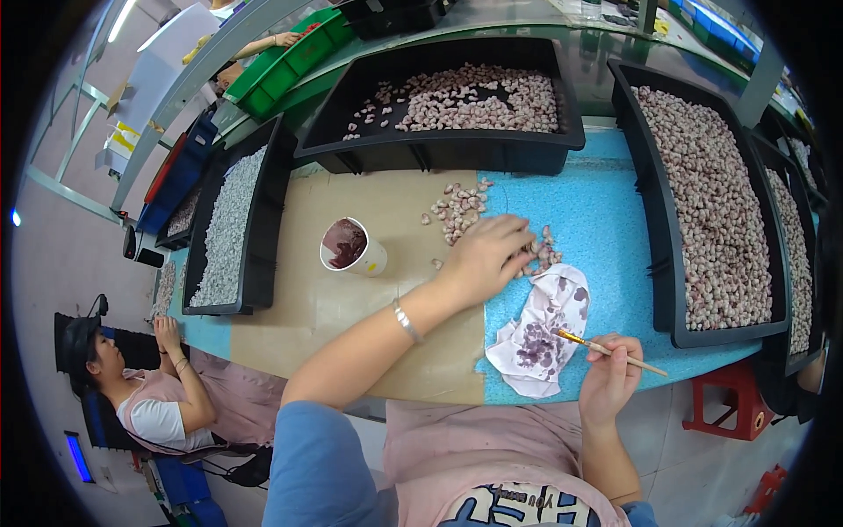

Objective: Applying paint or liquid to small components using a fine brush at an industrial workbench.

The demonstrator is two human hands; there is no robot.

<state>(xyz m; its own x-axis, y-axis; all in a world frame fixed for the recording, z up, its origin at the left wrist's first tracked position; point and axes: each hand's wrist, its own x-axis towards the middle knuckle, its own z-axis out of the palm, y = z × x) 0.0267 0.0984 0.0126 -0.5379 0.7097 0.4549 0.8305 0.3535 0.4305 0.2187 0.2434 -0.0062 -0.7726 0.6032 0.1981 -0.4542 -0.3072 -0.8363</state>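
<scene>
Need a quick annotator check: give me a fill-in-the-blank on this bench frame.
1. The right hand holds a thin ____.
2. The left hand rests on small pieces lying on the ____.
3. The stained cloth lies on the ____ mat.
4. The paper cup is tipped toward the camera, showing ____ paint.

Missing: brush; table; blue; dark red

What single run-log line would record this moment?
left hand: on small pieces | right hand: holds brush | cloth: stained, between hands | cup: left, paint inside
</scene>
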